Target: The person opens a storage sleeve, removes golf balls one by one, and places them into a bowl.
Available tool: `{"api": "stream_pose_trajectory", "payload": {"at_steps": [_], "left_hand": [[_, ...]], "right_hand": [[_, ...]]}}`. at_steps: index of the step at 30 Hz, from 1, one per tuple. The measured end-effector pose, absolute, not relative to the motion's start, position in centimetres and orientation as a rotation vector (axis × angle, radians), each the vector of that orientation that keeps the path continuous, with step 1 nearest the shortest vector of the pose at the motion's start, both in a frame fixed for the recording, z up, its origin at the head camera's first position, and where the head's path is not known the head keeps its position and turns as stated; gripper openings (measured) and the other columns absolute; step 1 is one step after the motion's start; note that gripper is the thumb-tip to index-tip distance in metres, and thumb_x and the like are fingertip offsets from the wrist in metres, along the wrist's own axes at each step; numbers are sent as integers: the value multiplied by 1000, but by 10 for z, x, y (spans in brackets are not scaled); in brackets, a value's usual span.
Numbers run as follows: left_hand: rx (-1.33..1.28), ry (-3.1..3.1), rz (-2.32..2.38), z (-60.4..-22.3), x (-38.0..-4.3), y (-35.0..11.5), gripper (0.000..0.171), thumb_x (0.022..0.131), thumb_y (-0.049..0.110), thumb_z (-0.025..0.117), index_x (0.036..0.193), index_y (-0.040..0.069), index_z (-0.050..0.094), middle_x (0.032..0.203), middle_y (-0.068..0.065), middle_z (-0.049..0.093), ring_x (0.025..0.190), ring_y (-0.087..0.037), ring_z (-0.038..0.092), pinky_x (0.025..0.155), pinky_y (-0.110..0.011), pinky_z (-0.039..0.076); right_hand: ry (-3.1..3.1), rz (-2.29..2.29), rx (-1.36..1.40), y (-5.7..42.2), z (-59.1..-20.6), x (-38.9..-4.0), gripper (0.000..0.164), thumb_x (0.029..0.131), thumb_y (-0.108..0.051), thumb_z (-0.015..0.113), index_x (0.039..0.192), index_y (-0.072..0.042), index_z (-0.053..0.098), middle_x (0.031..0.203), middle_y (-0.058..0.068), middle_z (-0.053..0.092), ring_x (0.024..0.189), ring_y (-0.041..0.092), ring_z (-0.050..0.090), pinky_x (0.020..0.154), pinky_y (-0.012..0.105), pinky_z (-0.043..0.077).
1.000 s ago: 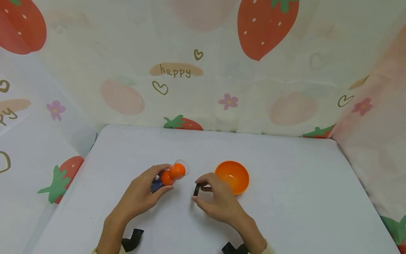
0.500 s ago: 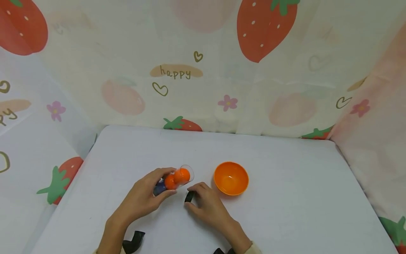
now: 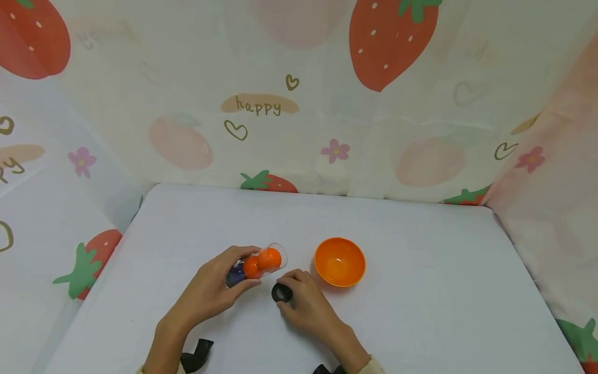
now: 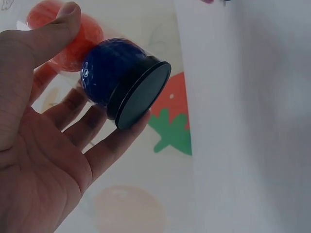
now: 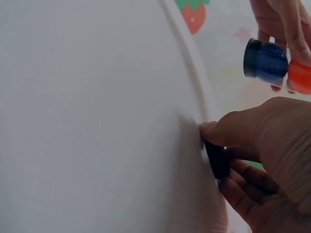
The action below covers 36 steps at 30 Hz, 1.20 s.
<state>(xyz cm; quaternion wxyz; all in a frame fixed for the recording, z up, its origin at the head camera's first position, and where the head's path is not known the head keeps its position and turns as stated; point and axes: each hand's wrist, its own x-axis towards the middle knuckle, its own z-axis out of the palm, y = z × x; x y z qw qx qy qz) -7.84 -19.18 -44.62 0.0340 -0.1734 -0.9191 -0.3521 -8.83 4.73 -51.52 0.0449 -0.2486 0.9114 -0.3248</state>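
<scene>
Orange bowl (image 3: pixel 339 262), orange and blue balls (image 3: pixel 261 262) in a clear tube, black cap (image 3: pixel 282 293), strawberry-print cloth (image 3: pixel 299 93).

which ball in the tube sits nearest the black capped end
The blue ball, pressed against the tube's black cap; both orange balls lie toward the open mouth.

The black cap (image 5: pixel 217 158) sits half hidden by fingers (image 5: pixel 243 130).

tube (image 3: pixel 256 265) in left hand (image 3: pixel 210 291) | cap (image 3: pixel 282 293) under right hand (image 3: pixel 306 306), seemingly on table (image 3: pixel 420 311) | bowl (image 3: pixel 339 262) right of both
</scene>
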Motion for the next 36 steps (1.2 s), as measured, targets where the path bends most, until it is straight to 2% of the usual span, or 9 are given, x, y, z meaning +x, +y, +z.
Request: {"api": "stream_pose_trajectory", "payload": {"at_steps": [6,10,15,20,28,36], "left_hand": [[-538,-2820,-1053,-446,-78,-190,61,92,35,84,146,30,58,137,8,68,123,-16,69,107,-46,58],[-553,-2807,-1028,-444,-82,-183,59,92,36,84,144,30,59,133,9,68,117,-12,68,104,-45,60],[-560,-2805,-996,-442,-85,-176,59,90,36,86,144,31,61,131,10,68,118,-13,68,104,-45,60],[-568,-2809,-912,-440,-85,-169,60,88,35,88,142,31,63,125,11,68,117,-13,68,103,-46,60],[-653,-2757,-753,-434,-90,-161,54,88,37,87,138,29,68,119,5,69,111,-17,65,96,-45,56],[-691,-2694,-605,-428,-86,-159,54,85,31,91,135,27,72,118,-1,67,111,-22,63,102,-49,50]], "right_hand": [[2660,-1116,-787,56,-498,-87,52,94,-22,83,141,-9,65,137,3,64,127,20,62,113,39,54],[2554,-1354,-793,75,-476,-91,45,97,-21,79,139,-12,66,135,3,66,126,25,66,112,42,55],[2522,-1648,-719,99,-458,-96,34,98,-14,76,132,-11,70,127,5,72,117,25,72,104,35,61],[2466,-1836,-627,110,-455,-99,36,98,-13,77,133,-13,70,128,4,71,117,22,71,101,29,61],[2345,-1928,-611,111,-457,-100,42,96,-12,79,136,-10,66,133,11,66,124,29,67,101,25,60],[2253,-1957,-642,109,-460,-101,44,97,-10,77,138,-1,63,137,20,64,124,29,67,102,25,60]]}}
